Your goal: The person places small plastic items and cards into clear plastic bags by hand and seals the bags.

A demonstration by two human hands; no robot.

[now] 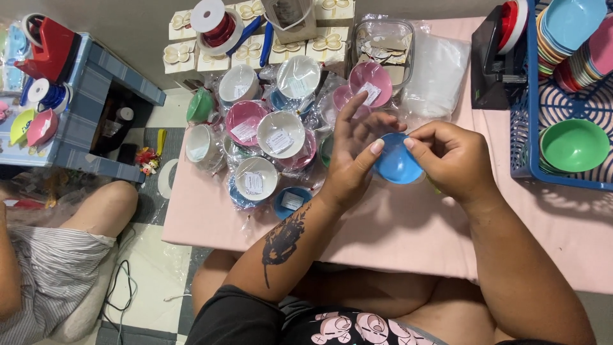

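A small blue bowl (396, 163) is held between both hands above the pink table (396, 236). My left hand (355, 158) cups its left side, thumb on the rim and fingers spread upward. From the right, my right hand (452, 160) pinches the bowl's top edge with thumb and forefinger. The bowl's lower right part is hidden behind the right hand.
Several plastic-wrapped bowls (281, 134) with paper tags lie left of the hands. A clear lidded box (383, 46) and plastic bags (440, 70) sit behind. A blue basket (549, 108) with a green bowl (573, 144) stands at right. Small gift boxes (274, 45), a ribbon spool (214, 22) and another person's leg (96, 211) are at left.
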